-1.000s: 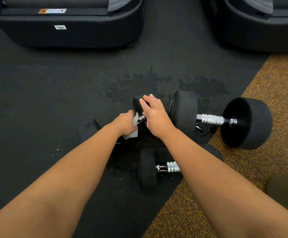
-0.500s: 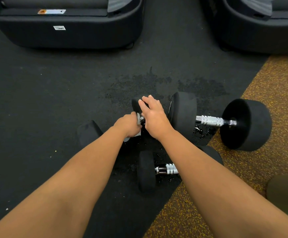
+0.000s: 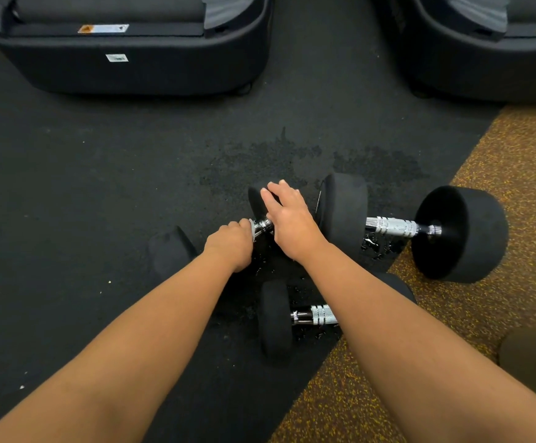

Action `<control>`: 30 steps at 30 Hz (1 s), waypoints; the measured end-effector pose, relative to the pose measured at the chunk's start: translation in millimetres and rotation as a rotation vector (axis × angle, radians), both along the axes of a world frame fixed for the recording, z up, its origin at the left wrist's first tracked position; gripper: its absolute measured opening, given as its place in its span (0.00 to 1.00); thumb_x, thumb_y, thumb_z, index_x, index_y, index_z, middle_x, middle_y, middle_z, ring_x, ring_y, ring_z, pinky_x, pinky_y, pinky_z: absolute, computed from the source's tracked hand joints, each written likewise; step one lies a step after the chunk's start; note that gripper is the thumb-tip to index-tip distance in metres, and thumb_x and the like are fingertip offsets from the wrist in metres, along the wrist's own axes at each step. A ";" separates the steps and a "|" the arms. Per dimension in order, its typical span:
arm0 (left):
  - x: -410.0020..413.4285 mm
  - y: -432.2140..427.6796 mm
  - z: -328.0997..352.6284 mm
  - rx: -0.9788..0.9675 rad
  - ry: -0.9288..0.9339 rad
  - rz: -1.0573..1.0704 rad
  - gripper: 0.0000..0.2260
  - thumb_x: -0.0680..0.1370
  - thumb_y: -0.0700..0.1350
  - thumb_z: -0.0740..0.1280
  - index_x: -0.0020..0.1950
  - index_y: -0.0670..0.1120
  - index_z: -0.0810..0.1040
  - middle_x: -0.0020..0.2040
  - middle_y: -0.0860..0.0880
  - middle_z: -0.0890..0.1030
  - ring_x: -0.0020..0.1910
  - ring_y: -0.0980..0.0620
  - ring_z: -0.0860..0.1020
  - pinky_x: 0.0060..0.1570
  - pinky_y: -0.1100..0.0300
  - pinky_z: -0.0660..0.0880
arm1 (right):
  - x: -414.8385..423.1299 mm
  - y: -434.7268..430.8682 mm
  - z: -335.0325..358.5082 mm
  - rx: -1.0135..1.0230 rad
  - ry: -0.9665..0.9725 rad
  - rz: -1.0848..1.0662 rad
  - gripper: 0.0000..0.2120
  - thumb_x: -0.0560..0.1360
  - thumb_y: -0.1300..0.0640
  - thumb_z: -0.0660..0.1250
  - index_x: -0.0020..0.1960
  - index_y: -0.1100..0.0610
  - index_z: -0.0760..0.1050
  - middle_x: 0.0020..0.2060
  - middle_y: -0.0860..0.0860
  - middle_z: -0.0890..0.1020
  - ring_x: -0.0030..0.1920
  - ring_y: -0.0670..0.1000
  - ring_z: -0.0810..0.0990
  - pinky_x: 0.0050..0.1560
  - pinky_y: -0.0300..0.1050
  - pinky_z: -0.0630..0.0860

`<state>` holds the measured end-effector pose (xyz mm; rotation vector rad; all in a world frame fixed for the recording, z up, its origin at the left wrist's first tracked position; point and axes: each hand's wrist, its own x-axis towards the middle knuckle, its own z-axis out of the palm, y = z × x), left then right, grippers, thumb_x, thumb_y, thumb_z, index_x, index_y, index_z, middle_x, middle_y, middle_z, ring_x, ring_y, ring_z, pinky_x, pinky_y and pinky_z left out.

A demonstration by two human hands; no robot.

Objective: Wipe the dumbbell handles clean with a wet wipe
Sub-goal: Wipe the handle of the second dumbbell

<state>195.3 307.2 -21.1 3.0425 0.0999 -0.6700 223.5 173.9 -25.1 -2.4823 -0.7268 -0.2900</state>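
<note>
Mainly, watch for roll.

Grip: your left hand [image 3: 229, 244] is curled tight round the wipe [image 3: 252, 229], which is wrapped on the handle [image 3: 264, 224] of the middle dumbbell [image 3: 170, 251]. Only a small pale edge of the wipe shows past your fingers. Your right hand [image 3: 287, 219] lies with its fingers nearly straight on the far head [image 3: 254, 203]. It is pressing the head, not gripping it.

Position: a short bare stretch of chrome sits between your two hands, touching the wipe on its right. The rest of the handle is hidden under your left fist.

Risks, judged:
1. The heads look round. If your right palm eases off, a twisting stroke likely turns the whole dumbbell instead of sliding the wipe.
2. Droplets [image 3: 374, 246] lie on the mat [image 3: 68, 187] and the chrome looks wet. A slip could drive your knuckles into the far head.
3. The wipe is bunched small, so the underside and the end beside your right hand may go unwiped.
4. The big dumbbell [image 3: 461, 233] lies just right of your right hand and the near dumbbell [image 3: 275, 321] sits under your forearm. A rolling head could knock either one.

Whether those two handles are clean cannot be told.
</note>
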 end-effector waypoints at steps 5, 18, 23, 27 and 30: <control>-2.8 6.2 3.8 0.081 0.076 0.073 0.20 0.76 0.42 0.64 0.66 0.42 0.64 0.63 0.41 0.72 0.62 0.41 0.73 0.55 0.49 0.71 | -0.9 -0.6 1.5 -0.011 0.012 0.000 0.23 0.71 0.73 0.66 0.65 0.69 0.68 0.63 0.66 0.72 0.68 0.69 0.65 0.67 0.64 0.59; -17.4 11.3 7.6 0.205 0.030 0.055 0.17 0.77 0.37 0.63 0.65 0.40 0.66 0.63 0.40 0.73 0.63 0.41 0.73 0.58 0.51 0.72 | -2.3 -1.5 2.8 -0.016 0.024 0.007 0.25 0.71 0.73 0.65 0.67 0.69 0.67 0.64 0.65 0.70 0.68 0.69 0.63 0.68 0.64 0.57; -14.3 9.3 3.1 0.179 0.018 0.054 0.16 0.76 0.36 0.63 0.63 0.39 0.66 0.61 0.39 0.74 0.60 0.38 0.75 0.56 0.47 0.74 | -2.2 0.7 0.5 -0.003 0.013 -0.006 0.25 0.69 0.74 0.66 0.66 0.69 0.68 0.63 0.66 0.72 0.67 0.70 0.65 0.66 0.65 0.60; -5.3 7.0 3.1 0.087 0.047 0.078 0.17 0.74 0.37 0.65 0.61 0.40 0.67 0.60 0.40 0.75 0.59 0.39 0.75 0.53 0.49 0.73 | -2.8 1.8 0.9 0.009 0.006 -0.022 0.25 0.69 0.74 0.67 0.66 0.69 0.69 0.63 0.66 0.72 0.67 0.69 0.65 0.67 0.64 0.58; -4.8 4.2 2.8 0.047 0.009 0.043 0.17 0.74 0.39 0.66 0.61 0.40 0.66 0.59 0.40 0.75 0.59 0.40 0.75 0.53 0.50 0.73 | -2.3 2.2 1.4 0.002 -0.002 -0.020 0.25 0.69 0.74 0.67 0.65 0.69 0.69 0.63 0.66 0.72 0.67 0.70 0.65 0.66 0.65 0.59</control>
